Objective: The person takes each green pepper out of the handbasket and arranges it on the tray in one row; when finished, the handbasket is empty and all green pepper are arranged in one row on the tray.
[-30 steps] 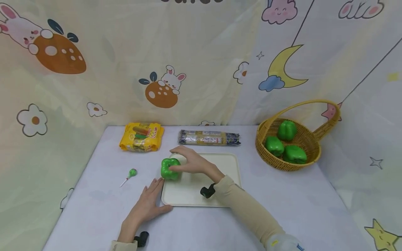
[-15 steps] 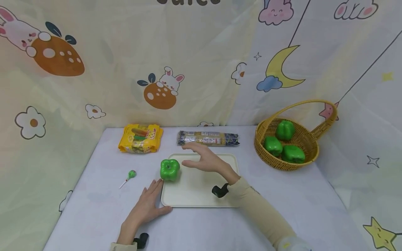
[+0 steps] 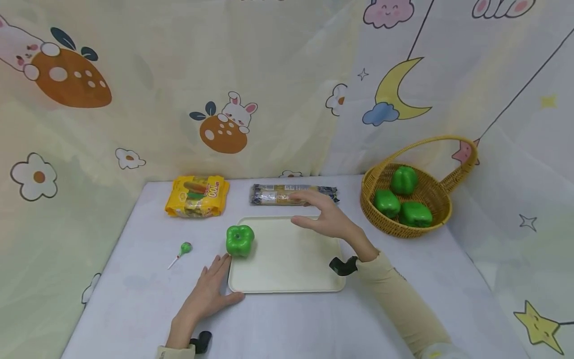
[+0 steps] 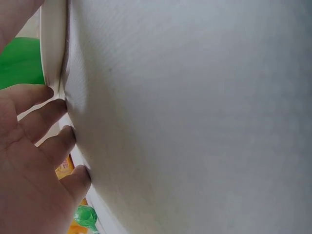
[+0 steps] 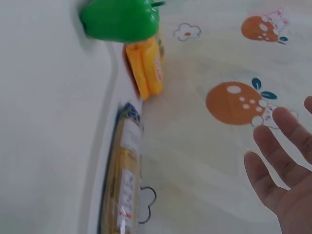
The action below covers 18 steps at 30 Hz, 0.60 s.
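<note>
A green bell pepper (image 3: 239, 241) stands on the left end of a cream tray (image 3: 291, 269), its stem side up. My left hand (image 3: 206, 295) rests at the tray's left edge, fingers spread; in the left wrist view its fingertips (image 4: 61, 105) touch the table and the tray's rim. Above the tray's right part hovers my right hand (image 3: 329, 219), fingers apart and holding nothing. The right wrist view shows its loosely extended fingers (image 5: 273, 183), clear of the pepper (image 5: 122, 19).
A wicker basket (image 3: 372, 219) holding several green peppers stands back right. Behind the tray lies a long clear-wrapped packet (image 3: 269, 195), partly hidden by my right hand. A yellow snack bag (image 3: 197, 197) sits back left, with a green lollipop (image 3: 185, 248) in front of it.
My right hand has let go of the pepper and drawn away to the right over the tray. The pepper stays on the tray's left end; my left hand has kept its place.
</note>
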{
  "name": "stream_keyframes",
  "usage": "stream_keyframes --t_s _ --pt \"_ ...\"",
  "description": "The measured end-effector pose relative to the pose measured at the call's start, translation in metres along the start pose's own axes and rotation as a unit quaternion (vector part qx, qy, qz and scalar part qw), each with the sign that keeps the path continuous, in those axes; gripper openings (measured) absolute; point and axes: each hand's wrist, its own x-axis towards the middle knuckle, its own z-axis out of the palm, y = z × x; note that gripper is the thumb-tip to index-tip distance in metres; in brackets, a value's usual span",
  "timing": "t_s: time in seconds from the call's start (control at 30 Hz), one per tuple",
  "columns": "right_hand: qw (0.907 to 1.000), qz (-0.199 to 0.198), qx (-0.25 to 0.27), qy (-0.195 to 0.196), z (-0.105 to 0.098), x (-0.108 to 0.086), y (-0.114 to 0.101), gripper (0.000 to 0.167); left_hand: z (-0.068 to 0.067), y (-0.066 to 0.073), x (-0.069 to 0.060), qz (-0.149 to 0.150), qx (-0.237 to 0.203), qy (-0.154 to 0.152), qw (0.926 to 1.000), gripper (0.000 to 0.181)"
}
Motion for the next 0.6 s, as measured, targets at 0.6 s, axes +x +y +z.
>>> stream_keyframes --t_s 0.6 --pt "0.9945 0.028 0.006 0.101 -0.079 -0.067 0.025 0.048 -0.001 0.000 0.001 0.003 -0.005 -0.005 1.0000 0.113"
